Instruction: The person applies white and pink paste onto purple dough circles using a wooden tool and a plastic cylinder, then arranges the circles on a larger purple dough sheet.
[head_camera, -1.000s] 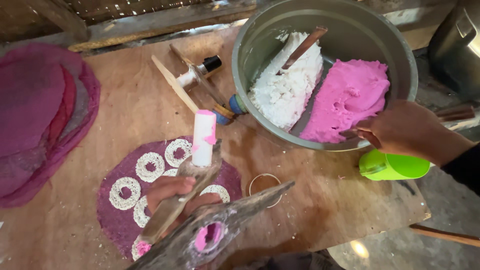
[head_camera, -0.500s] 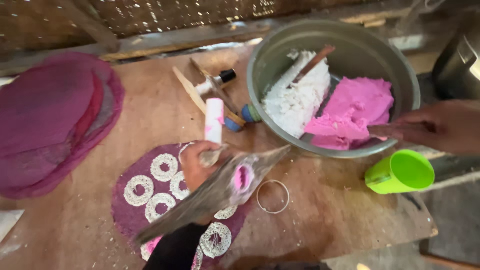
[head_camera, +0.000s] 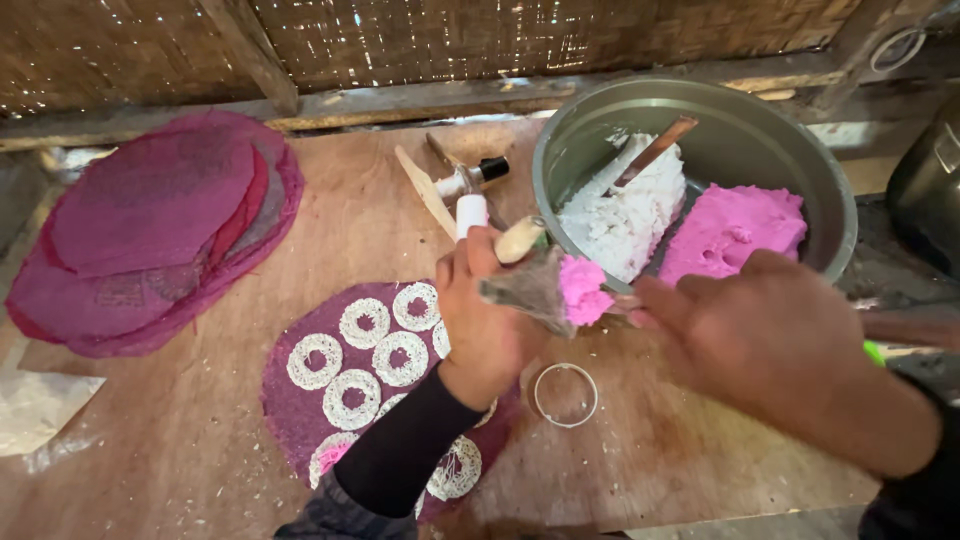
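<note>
Pink dough lump (head_camera: 583, 290) now packed into the wide mouth of a grey cone-shaped piping bag (head_camera: 530, 290), held level above the tabletop (head_camera: 180, 440) between the two hands. Half a second ago, bag tilted low across the purple mat with only a small pink patch showing; a second ago, right hand at the bowl's pink mass. By the look of it, a fresh load just brought over and pressed in.

Left hand (head_camera: 485, 310) clenched round the narrow end of the bag, wrist above the purple round mat (head_camera: 300, 420). Right hand (head_camera: 770, 350) close against the bag's open end, fingertips at the pink lump; whether pinching dough or merely pushing, cannot tell.

Below, white lacy rings (head_camera: 365, 325) laid out on the mat, and a metal ring cutter (head_camera: 565, 395) bare on the wood just beside it. Behind, a large grey bowl (head_camera: 800, 150) with white dough (head_camera: 625, 215) and more pink dough (head_camera: 735, 230), a wooden stick (head_camera: 655, 150) leaning in it. Far left, a stack of purple discs (head_camera: 150, 220).
</note>
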